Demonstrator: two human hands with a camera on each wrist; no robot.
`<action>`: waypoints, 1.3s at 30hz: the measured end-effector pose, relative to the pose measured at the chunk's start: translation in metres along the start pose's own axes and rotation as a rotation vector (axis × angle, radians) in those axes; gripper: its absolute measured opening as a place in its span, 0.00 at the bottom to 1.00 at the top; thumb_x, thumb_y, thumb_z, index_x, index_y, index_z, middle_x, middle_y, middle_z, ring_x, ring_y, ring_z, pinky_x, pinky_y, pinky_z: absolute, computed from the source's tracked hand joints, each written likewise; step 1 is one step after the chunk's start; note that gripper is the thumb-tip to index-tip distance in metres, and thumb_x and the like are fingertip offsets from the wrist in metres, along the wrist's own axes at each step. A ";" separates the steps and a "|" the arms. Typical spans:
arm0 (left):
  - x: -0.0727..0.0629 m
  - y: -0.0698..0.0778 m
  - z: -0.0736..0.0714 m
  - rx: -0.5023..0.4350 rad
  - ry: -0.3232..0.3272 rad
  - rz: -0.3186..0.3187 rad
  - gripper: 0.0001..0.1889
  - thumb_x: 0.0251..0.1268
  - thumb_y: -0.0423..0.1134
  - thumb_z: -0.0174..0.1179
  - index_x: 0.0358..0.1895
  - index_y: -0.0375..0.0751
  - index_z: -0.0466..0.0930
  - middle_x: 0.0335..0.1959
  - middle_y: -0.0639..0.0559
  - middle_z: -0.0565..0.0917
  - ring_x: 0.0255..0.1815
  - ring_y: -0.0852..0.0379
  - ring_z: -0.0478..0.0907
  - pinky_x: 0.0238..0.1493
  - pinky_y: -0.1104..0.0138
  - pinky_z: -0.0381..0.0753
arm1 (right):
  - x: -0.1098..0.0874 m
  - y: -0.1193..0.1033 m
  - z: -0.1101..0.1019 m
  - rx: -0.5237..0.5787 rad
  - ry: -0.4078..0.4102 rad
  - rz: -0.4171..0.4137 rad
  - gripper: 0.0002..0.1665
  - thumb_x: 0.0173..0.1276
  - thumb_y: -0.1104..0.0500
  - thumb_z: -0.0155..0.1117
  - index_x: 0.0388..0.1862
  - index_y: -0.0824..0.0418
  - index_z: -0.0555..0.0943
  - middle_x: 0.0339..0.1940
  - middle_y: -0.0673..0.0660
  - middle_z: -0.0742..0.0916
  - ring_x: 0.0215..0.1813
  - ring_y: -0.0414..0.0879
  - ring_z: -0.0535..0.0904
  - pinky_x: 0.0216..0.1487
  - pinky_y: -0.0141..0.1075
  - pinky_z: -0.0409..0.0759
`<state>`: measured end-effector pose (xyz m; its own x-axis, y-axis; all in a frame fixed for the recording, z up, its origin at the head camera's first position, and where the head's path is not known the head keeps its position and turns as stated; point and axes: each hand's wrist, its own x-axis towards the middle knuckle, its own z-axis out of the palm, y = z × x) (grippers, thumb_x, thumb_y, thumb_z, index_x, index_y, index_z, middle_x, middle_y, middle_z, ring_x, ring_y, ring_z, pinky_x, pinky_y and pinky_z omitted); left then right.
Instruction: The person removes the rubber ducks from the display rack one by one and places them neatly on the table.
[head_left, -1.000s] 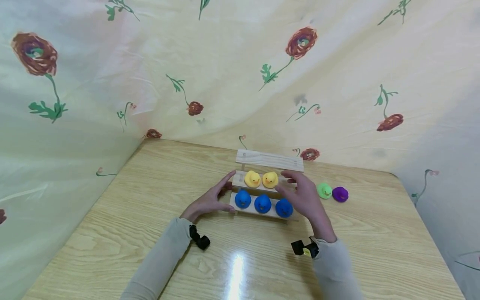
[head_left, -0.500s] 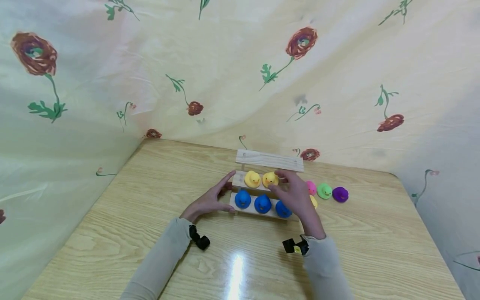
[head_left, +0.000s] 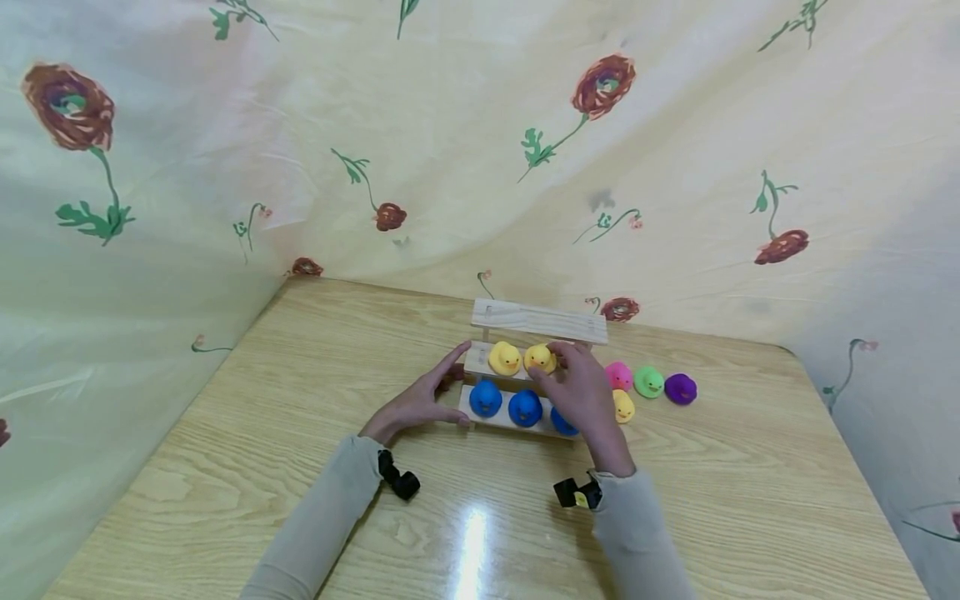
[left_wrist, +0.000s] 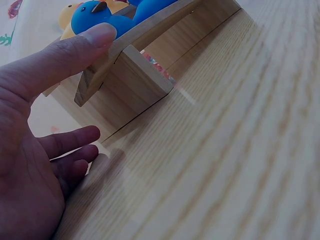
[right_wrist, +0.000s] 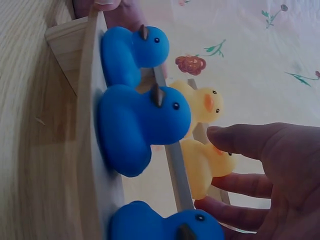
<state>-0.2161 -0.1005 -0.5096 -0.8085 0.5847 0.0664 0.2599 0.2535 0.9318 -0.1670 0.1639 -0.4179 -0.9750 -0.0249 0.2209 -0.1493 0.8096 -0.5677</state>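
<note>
A stepped wooden rack (head_left: 538,321) stands on the table with blue rubber ducks (head_left: 486,398) along its lowest step. Two yellow rubber ducks sit on the middle step, a left one (head_left: 505,358) and a right one (head_left: 539,357). My right hand (head_left: 583,392) pinches the right yellow duck; in the right wrist view its thumb (right_wrist: 235,137) lies at the duck's head and the fingers reach behind. My left hand (head_left: 416,402) spans the rack's left end. Its thumb (left_wrist: 75,52) touches the lowest step beside a blue duck (left_wrist: 97,17), while the lower fingers hang loosely curled.
Right of the rack, pink (head_left: 619,376), green (head_left: 649,382) and purple (head_left: 681,389) rubber ducks stand on the wooden table (head_left: 360,542), with another yellow duck (head_left: 622,407) in front. A flowered cloth (head_left: 450,125) hangs behind the table.
My right hand has moved left onto the right yellow duck, uncovering the pink duck and the loose yellow one. The left hand stays put at the rack's end.
</note>
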 end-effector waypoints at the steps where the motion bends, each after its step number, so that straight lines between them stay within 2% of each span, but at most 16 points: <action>1: 0.000 0.000 0.000 0.000 0.001 -0.002 0.61 0.53 0.43 0.77 0.79 0.77 0.39 0.73 0.41 0.66 0.74 0.44 0.62 0.78 0.47 0.59 | 0.000 0.000 0.001 -0.009 0.004 0.001 0.32 0.68 0.46 0.68 0.63 0.65 0.78 0.58 0.66 0.84 0.57 0.60 0.81 0.55 0.53 0.81; 5: 0.000 -0.001 0.000 0.002 0.004 -0.001 0.61 0.52 0.45 0.77 0.79 0.77 0.39 0.73 0.41 0.65 0.75 0.44 0.62 0.78 0.47 0.60 | 0.001 0.001 0.003 -0.025 0.020 -0.001 0.32 0.68 0.46 0.68 0.63 0.65 0.78 0.56 0.66 0.85 0.55 0.60 0.81 0.53 0.52 0.81; 15: 0.001 -0.001 0.000 -0.003 0.006 -0.007 0.61 0.51 0.46 0.78 0.78 0.80 0.39 0.73 0.42 0.65 0.75 0.45 0.62 0.78 0.48 0.59 | 0.002 0.001 -0.002 0.023 0.016 -0.005 0.29 0.68 0.50 0.69 0.61 0.66 0.79 0.57 0.67 0.84 0.58 0.62 0.82 0.56 0.54 0.81; 23: 0.003 -0.001 -0.001 0.009 0.007 0.001 0.61 0.52 0.45 0.78 0.79 0.77 0.39 0.71 0.42 0.67 0.72 0.46 0.63 0.76 0.48 0.60 | 0.002 0.000 -0.007 0.051 0.003 -0.009 0.29 0.68 0.50 0.70 0.62 0.66 0.79 0.57 0.67 0.84 0.56 0.62 0.82 0.55 0.53 0.82; 28: 0.002 0.000 -0.001 0.001 0.007 -0.005 0.61 0.51 0.45 0.78 0.79 0.79 0.39 0.71 0.43 0.67 0.72 0.47 0.63 0.77 0.48 0.60 | -0.001 0.000 -0.013 0.075 0.005 -0.032 0.29 0.67 0.52 0.71 0.61 0.68 0.79 0.58 0.68 0.84 0.57 0.63 0.82 0.56 0.55 0.82; 39: 0.002 0.001 0.000 -0.007 0.007 0.003 0.61 0.53 0.40 0.77 0.81 0.71 0.39 0.74 0.40 0.65 0.76 0.42 0.61 0.79 0.45 0.56 | -0.008 0.010 -0.027 0.074 0.022 -0.115 0.24 0.65 0.57 0.72 0.57 0.68 0.80 0.60 0.69 0.83 0.56 0.65 0.81 0.56 0.58 0.80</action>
<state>-0.2178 -0.0993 -0.5086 -0.8113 0.5802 0.0719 0.2588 0.2461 0.9340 -0.1563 0.1879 -0.4044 -0.9471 -0.1012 0.3046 -0.2720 0.7567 -0.5944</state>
